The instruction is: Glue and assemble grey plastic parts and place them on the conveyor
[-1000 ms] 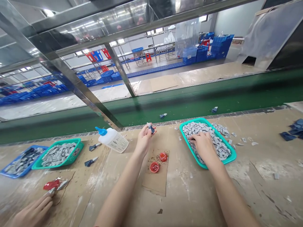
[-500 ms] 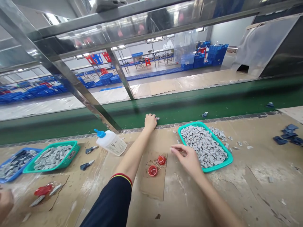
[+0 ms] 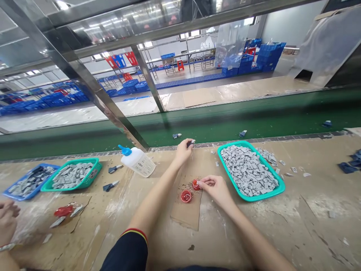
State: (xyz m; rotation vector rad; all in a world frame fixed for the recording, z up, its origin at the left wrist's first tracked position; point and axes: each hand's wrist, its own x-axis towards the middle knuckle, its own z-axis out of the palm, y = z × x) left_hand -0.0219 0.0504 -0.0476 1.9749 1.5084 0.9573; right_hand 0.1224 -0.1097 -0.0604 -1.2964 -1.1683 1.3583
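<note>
At the near edge of the green belt, my left hand [image 3: 184, 151] is closed around a small dark blue part with a pale tip [image 3: 192, 142]. Lower and to the right, my right hand [image 3: 216, 190] pinches what looks like a small light-grey piece, its fingertips at the rim of a red cap [image 3: 195, 184]. A second red cup [image 3: 186, 196] with wet liquid inside sits just beside it. Both rest on a stained cardboard piece [image 3: 184, 218]. Just beyond my left hand, a similar blue-and-grey part [image 3: 176, 136] lies on the belt.
A turquoise basket [image 3: 239, 197] full of grey pieces stands at right. To the left are a white bottle with a blue nozzle [image 3: 138, 162], another turquoise basket [image 3: 70, 187], a blue tray [image 3: 17, 196] and a co-worker's hands [image 3: 8, 218]. The green belt [image 3: 211, 130] runs behind.
My left hand has drawn back from the belt, where a blue-and-grey part now shows. My right hand has moved left, away from the basket, to the red cap. The view has shifted slightly.
</note>
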